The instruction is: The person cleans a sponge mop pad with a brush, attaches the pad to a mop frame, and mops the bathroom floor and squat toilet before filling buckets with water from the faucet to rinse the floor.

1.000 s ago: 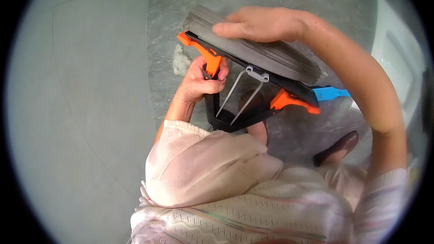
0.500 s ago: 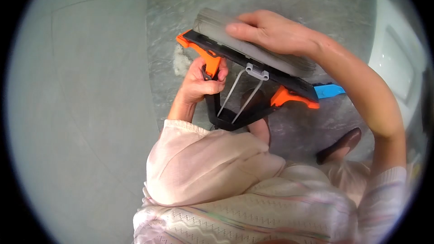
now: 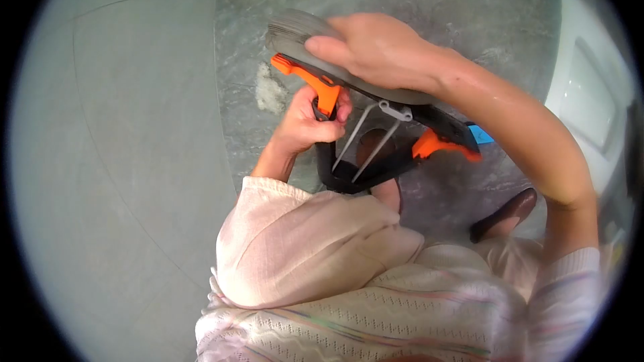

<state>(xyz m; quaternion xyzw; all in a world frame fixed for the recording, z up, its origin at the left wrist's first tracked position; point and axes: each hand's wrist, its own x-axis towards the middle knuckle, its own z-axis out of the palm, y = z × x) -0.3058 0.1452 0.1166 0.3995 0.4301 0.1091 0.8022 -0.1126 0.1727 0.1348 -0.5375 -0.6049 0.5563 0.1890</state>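
Under the right hand (image 3: 379,48), grey pad (image 3: 288,32) on black-and-orange frame (image 3: 433,120).

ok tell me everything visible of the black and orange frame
The black and orange frame is open and roughly triangular, of what looks like plastic, with an orange piece near each end of its black bar. Two thin pale rods run from a grey bracket on the bar to the lower black part. Held above the floor, its bar slopes down toward picture right. The left hand grips it at one orange piece; a grey pad lies along the bar.
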